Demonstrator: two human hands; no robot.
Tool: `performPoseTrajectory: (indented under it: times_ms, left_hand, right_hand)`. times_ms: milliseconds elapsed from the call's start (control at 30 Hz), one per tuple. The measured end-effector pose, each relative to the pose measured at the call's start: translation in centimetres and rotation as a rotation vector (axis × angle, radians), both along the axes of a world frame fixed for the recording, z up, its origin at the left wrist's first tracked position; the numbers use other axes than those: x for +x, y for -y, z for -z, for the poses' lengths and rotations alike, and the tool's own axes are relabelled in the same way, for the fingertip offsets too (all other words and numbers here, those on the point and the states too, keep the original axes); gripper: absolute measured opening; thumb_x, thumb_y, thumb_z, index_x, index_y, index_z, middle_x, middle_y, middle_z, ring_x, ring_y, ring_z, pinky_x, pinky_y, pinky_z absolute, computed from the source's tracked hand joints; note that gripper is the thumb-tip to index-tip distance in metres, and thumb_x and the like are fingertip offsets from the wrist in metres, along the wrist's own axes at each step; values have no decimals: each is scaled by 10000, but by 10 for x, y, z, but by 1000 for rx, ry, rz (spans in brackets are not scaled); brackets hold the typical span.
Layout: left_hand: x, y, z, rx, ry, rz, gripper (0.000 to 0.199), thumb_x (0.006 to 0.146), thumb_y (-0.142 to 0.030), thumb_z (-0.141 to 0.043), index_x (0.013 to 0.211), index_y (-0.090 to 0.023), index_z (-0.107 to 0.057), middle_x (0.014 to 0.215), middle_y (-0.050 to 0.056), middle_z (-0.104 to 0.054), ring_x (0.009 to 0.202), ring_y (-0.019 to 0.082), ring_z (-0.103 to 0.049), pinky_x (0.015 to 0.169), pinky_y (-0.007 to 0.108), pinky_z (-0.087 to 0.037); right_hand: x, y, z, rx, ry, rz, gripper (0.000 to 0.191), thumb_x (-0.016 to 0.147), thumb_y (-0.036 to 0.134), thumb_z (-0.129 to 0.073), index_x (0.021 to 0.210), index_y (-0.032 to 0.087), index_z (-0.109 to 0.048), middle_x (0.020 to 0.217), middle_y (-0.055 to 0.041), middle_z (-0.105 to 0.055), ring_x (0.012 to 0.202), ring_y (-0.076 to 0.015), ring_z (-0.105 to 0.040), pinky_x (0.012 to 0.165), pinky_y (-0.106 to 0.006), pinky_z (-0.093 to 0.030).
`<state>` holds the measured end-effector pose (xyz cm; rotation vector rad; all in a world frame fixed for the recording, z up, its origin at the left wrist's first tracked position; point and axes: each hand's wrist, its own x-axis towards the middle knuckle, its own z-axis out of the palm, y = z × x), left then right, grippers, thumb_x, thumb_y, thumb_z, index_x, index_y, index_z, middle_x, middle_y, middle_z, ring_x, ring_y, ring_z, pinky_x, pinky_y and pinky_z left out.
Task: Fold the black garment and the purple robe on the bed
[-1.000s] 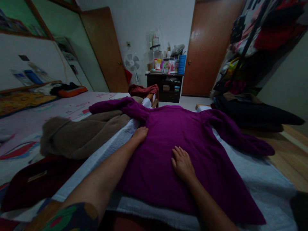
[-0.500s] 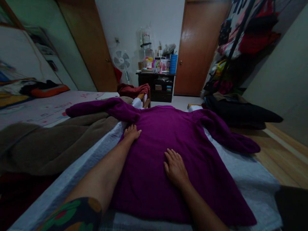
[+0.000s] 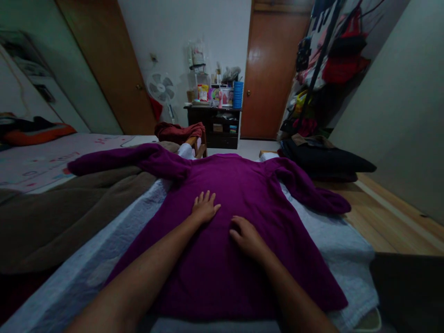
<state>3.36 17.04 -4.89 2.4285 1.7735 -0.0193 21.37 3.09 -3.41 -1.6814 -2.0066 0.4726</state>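
Note:
A purple long-sleeved top lies spread out in front of me, its neck end away from me and its sleeves stretched to both sides. My left hand rests flat on the middle of the cloth with the fingers spread. To its right and a little nearer, my right hand touches the same top. Its fingers are bent and its thumb stands apart from them, with no fold visible between. Under the garment is a pale blue-white padded cover.
A brown blanket lies to the left, partly under one sleeve. Dark folded clothes are stacked at the right. Farther back are a white fan, a dark cabinet with items on top, a wooden door and hanging bags.
My left hand has moved from the top's left edge to its middle, closer to my right hand. The right fingers have curled from lying flat. The view has turned slightly right.

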Motion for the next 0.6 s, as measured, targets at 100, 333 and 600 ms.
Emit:
performPoseTrajectory:
  times_ms: [100,333,600]
  left_hand:
    - [6,6,1,1,-1,-37,660,925,-561,-333,1480,-204,-318,1576,128,-228,1431,392,-183,1112,547,-225]
    - [32,14,6,91,73,88,507,954,-355,-334,1445,-231,-365,1561,80,-291,1440,261,-225,1139,479,-221]
    - [38,23,17,149,106,65,583,957,-490,-280,1465,-211,-348,1557,81,-298,1438,272,-219,1148,496,-185]
  right_hand:
    - [50,-28,-27,141,2,225,385,869,216,-443,1208,169,-619,1250,-106,-620,1175,-224,-543,1040,-360,-382]
    - [159,-84,-62,-156,226,718,325,896,231,-442,1071,110,-688,1100,-195,-670,1026,-279,-632,844,-319,-451]
    - [167,-112,-44,-234,202,683,305,762,322,-656,938,80,-717,930,-189,-707,888,-282,-677,704,-306,-482]
